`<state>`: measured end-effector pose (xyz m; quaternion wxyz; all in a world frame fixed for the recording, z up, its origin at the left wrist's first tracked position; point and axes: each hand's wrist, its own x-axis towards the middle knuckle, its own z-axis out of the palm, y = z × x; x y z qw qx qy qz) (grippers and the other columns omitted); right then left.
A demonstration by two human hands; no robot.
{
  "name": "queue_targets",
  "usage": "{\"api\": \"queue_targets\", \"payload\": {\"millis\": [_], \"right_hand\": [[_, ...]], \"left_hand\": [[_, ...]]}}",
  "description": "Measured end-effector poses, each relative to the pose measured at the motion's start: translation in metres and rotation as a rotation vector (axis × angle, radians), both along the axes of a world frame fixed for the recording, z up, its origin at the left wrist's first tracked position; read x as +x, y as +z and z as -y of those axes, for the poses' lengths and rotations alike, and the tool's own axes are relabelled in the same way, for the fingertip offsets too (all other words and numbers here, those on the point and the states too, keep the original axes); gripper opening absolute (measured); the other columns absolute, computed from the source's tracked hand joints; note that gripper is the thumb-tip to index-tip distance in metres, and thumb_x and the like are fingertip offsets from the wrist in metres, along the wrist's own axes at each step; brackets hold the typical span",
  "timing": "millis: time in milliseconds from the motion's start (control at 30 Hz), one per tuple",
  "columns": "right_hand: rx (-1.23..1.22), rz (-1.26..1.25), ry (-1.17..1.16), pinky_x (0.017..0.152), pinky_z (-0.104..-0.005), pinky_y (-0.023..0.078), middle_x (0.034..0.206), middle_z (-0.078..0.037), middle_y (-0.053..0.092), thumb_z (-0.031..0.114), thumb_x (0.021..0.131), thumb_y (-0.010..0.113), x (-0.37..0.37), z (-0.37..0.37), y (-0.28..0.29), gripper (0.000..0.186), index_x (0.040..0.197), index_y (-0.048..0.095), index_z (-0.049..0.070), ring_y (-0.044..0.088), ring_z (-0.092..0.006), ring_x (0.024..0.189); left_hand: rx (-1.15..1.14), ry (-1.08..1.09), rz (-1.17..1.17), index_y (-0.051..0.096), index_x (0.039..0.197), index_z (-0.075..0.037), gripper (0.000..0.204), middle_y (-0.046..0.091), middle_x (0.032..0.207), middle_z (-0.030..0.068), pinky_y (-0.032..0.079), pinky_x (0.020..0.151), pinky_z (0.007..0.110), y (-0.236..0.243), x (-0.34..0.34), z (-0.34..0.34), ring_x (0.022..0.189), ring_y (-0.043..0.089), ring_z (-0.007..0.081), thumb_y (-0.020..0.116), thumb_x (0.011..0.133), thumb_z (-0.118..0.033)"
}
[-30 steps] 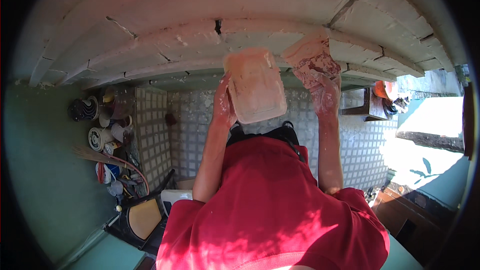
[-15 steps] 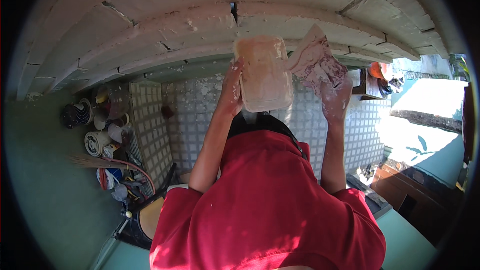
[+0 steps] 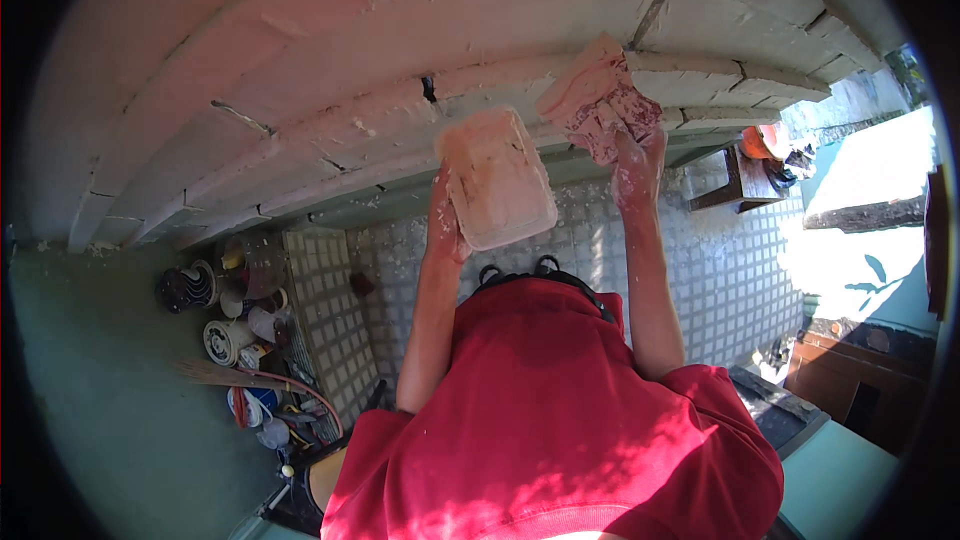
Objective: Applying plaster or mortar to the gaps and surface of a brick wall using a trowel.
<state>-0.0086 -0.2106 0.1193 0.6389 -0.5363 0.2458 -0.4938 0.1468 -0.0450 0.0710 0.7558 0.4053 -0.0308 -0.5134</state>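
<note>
My left hand (image 3: 443,215) is wrapped round the side of a shallow, rounded rectangular plastic tub (image 3: 503,185), whitish and smeared with pale filler. My right hand (image 3: 638,162) grips a crumpled, flat piece (image 3: 603,95) caked in pinkish-white filler; its material cannot be made out, and one corner points up. White smears cover the fingers of that hand. Ahead of both hands runs a pale stepped surface of long boards (image 3: 520,15), with open cracks and a dark gap (image 3: 429,88). The flat piece overlaps a board edge in view; whether it touches is unclear.
Buckets (image 3: 225,340), a straw broom (image 3: 215,373) and a hose crowd the left wall. Specks of filler dot the tiled floor (image 3: 590,230). At right stand a wooden bench (image 3: 740,180) with an orange container (image 3: 762,140) and a brown cabinet (image 3: 850,390).
Both hands have shifted left in view, still holding the tub and the flat piece. The tub now tilts, and the boards have swung with my head movement.
</note>
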Motion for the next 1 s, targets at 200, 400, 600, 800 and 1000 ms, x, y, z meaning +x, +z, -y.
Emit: {"api": "queue_targets", "payload": {"millis": [200, 400, 600, 800, 1000], "right_hand": [[0.000, 0.234, -0.127, 0.082, -0.0425, 0.059, 0.103, -0.010, 0.063, 0.000, 0.086, 0.050, 0.024, 0.056, -0.009, 0.031, 0.116, 0.058, -0.007, 0.061, -0.0180, 0.089], [-0.292, -0.367, -0.642, 0.077, -0.0361, 0.051, 0.123, -0.024, 0.059, 0.004, 0.087, 0.054, 0.066, 0.079, 0.009, 0.053, 0.139, 0.046, 0.001, 0.064, -0.0388, 0.087], [-0.350, -0.408, -0.855, 0.073, -0.0429, 0.051, 0.098, -0.026, 0.065, -0.004, 0.078, 0.051, 0.121, 0.078, 0.010, 0.055, 0.133, 0.050, -0.005, 0.065, -0.0413, 0.084], [-0.347, -0.480, -0.839, 0.071, -0.0463, 0.050, 0.085, -0.025, 0.065, -0.005, 0.073, 0.049, 0.131, 0.075, 0.008, 0.045, 0.118, 0.057, -0.008, 0.064, -0.0437, 0.081], [-0.346, -0.491, -0.785, 0.067, -0.0527, 0.047, 0.081, -0.028, 0.062, -0.005, 0.069, 0.048, 0.147, 0.050, 0.014, 0.046, 0.113, 0.058, -0.009, 0.061, -0.0480, 0.077]], "left_hand": [[-0.135, 0.045, -0.133, 0.043, 0.140, -0.011, 0.054, 0.055, 0.134, 0.0075, 0.047, 0.101, 0.043, -0.015, 0.006, 0.003, 0.119, 0.056, 0.0253, 0.049, 0.097, -0.043], [-0.116, 0.170, -0.137, 0.046, 0.138, -0.009, 0.049, 0.055, 0.134, 0.0064, 0.045, 0.103, 0.042, -0.033, 0.009, -0.023, 0.120, 0.055, 0.0247, 0.048, 0.099, -0.038], [-0.079, 0.276, -0.129, 0.046, 0.138, -0.008, 0.051, 0.055, 0.134, 0.0073, 0.043, 0.104, 0.043, -0.048, 0.010, -0.068, 0.122, 0.053, 0.0259, 0.048, 0.097, -0.038], [-0.022, 0.299, -0.129, 0.045, 0.139, -0.009, 0.053, 0.054, 0.135, 0.0086, 0.042, 0.105, 0.044, -0.047, 0.021, -0.099, 0.123, 0.052, 0.0280, 0.048, 0.096, -0.039], [-0.018, 0.225, -0.119, 0.043, 0.141, -0.009, 0.054, 0.052, 0.137, 0.0097, 0.042, 0.105, 0.047, -0.037, 0.027, -0.096, 0.124, 0.052, 0.0299, 0.046, 0.096, -0.040]]}}
